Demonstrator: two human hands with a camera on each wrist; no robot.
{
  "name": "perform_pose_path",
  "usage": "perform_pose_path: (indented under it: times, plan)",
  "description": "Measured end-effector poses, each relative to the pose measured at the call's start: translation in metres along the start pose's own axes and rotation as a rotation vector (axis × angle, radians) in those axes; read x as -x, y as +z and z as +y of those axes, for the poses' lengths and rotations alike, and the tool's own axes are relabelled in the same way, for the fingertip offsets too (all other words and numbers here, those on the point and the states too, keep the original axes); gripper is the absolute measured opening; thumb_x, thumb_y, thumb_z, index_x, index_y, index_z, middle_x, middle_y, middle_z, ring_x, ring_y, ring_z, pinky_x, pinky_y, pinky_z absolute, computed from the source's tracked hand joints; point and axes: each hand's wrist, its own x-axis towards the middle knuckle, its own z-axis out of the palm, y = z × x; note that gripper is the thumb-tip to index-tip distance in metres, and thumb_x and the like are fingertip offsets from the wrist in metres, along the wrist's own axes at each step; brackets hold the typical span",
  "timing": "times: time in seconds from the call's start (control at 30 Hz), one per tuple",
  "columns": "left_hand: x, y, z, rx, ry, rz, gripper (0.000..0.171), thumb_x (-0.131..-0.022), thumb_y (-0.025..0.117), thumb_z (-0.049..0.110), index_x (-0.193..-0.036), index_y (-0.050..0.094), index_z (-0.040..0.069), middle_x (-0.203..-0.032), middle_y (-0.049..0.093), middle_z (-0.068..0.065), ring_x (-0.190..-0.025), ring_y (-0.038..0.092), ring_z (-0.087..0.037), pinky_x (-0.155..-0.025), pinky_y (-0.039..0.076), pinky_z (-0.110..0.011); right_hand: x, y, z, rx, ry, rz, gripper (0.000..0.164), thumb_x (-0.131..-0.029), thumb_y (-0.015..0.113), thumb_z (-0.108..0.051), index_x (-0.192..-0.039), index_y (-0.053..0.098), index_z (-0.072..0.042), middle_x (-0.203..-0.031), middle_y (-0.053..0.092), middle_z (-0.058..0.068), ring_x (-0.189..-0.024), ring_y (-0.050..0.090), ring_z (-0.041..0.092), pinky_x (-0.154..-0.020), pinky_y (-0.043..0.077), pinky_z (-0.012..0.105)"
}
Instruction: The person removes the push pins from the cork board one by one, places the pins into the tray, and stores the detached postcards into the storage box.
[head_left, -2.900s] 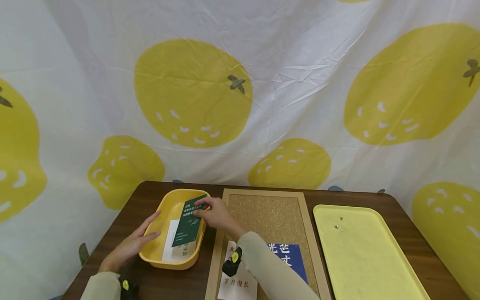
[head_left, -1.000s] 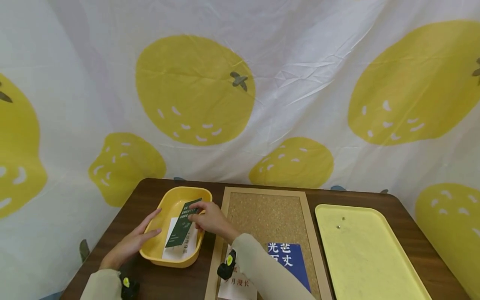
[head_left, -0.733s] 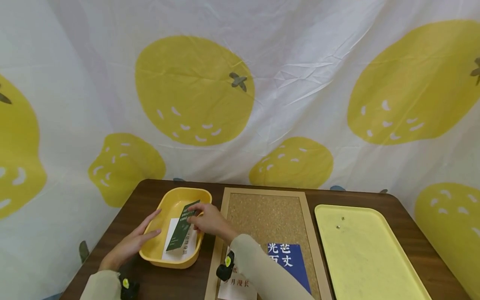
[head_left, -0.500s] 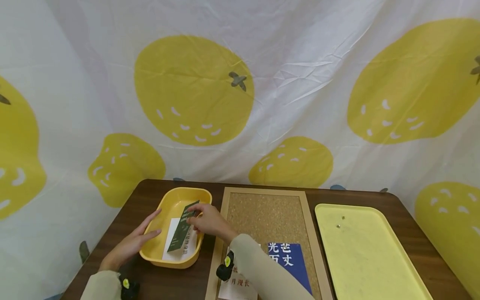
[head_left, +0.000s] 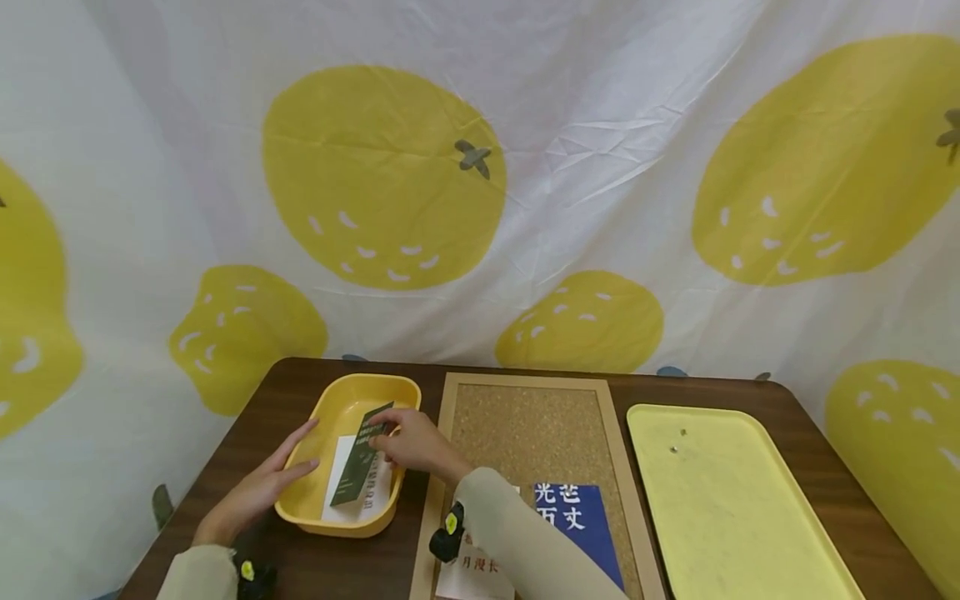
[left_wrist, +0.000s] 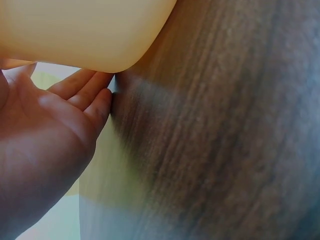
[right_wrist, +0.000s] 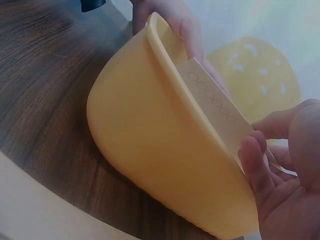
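Left of centre in the head view, the right hand (head_left: 412, 442) pinches a green printed card (head_left: 354, 471) by its upper right edge, tilted within a yellow bin (head_left: 343, 412). The left hand (head_left: 258, 492) lays straight fingers along the bin's left rim. A narrow strip of tabletop (head_left: 408, 510) parts bin from framed corkboard (head_left: 528, 433). Only the right wrist view shows the card's pale back with a row of circles.

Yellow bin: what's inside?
A white card, partly covered by a tilted green card pinched in the right hand. Anything under the white card is hidden.
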Motion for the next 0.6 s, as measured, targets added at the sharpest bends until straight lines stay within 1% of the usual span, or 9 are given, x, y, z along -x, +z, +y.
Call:
perform_pose_path:
  times: [0.1,0.2,0.3,0.43,0.6]
  plan:
    - [0.0009,0.0009,-0.0006,0.017,0.009,0.001,0.074,-0.103,0.052,0.032,-0.161,0.006,0.028,-0.166,-0.013,-0.013,-0.15,-0.01,-0.041,-0.118,0.004,-0.064,0.0001,0.0012,0.0003,0.023,-0.014,0.001,0.032,-0.094,0.066,-0.019,-0.125,0.067,-0.01,-0.09,0.058,-0.002,-0.058,0.055,0.01,-0.049,0.046,0.022]
    - [0.0016,0.0009,0.0017,0.02,-0.001,0.008,0.074,-0.103,0.053,0.032,-0.16,0.006,0.029,-0.166,-0.013,-0.012,-0.151,-0.01,-0.041,-0.118,0.004,-0.063,-0.0001,0.0015,-0.0017,0.04,-0.022,0.007,0.033,-0.094,0.066,-0.019,-0.126,0.066,-0.01,-0.093,0.057,-0.003,-0.057,0.054,0.01,-0.048,0.045,0.022]
    - [0.0029,0.0015,0.0026,0.01,-0.008,0.005,0.075,-0.103,0.052,0.032,-0.161,0.005,0.029,-0.166,-0.013,-0.014,-0.15,-0.009,-0.043,-0.117,0.005,-0.064,0.0004,0.0021,-0.0027,0.043,-0.016,0.01,0.032,-0.094,0.066,-0.018,-0.126,0.067,-0.011,-0.094,0.057,-0.003,-0.058,0.054,0.01,-0.048,0.046,0.022]
    - [0.0037,0.0026,0.0015,0.006,-0.005,0.007,0.075,-0.103,0.053,0.029,-0.161,0.005,0.028,-0.165,-0.013,-0.016,-0.15,-0.008,-0.044,-0.117,0.006,-0.064,0.001,0.0026,-0.0031,0.04,-0.007,0.019,0.031,-0.094,0.067,-0.017,-0.125,0.067,-0.011,-0.093,0.057,-0.003,-0.059,0.054,0.01,-0.048,0.046,0.022]
    - [0.0028,0.0031,-0.0015,0.006,0.001,0.012,0.075,-0.103,0.052,0.028,-0.161,0.005,0.028,-0.165,-0.013,-0.016,-0.15,-0.007,-0.045,-0.117,0.01,-0.064,0.0019,0.0026,-0.0027,0.035,-0.01,0.03,0.032,-0.093,0.069,-0.014,-0.125,0.066,-0.009,-0.087,0.057,-0.002,-0.057,0.055,0.01,-0.048,0.046,0.022]
